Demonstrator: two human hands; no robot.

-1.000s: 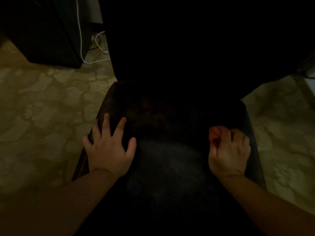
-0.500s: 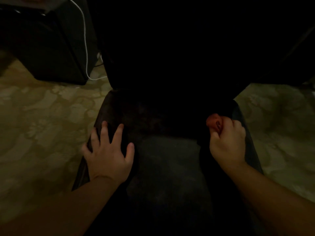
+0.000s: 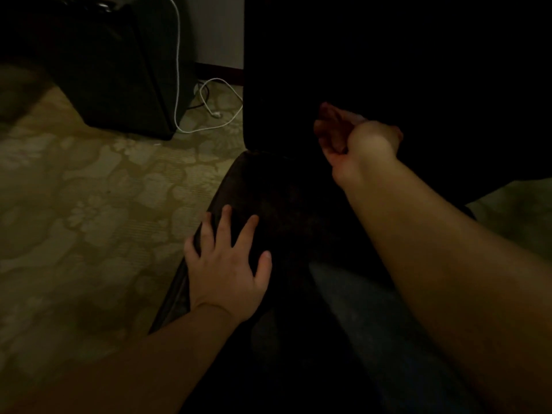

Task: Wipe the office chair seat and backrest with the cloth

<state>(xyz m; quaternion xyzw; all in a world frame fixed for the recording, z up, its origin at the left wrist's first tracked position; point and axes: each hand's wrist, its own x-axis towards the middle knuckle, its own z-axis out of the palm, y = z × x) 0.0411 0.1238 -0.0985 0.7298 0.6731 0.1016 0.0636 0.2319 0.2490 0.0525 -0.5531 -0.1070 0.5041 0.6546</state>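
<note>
Light: very dim; dark surfaces hard to separate.
Left hand (image 3: 227, 270): flat, fingers spread and straight, pressed on left edge of seat (image 3: 283, 204); grasping nothing.
Right hand (image 3: 355, 138): raised against lower backrest (image 3: 388, 70), forearm reaching across seat; fingers curled, blurred; grasp cannot be told.
Cloth: cannot be made out in right hand; too dark.
Seat: dark, worn brown patch near rear.
Floor (image 3: 89, 189): patterned carpet.
Cable (image 3: 179, 85): white, hanging beside dark cabinet (image 3: 104, 70), looped on carpet.
Writing: none legible.
</note>
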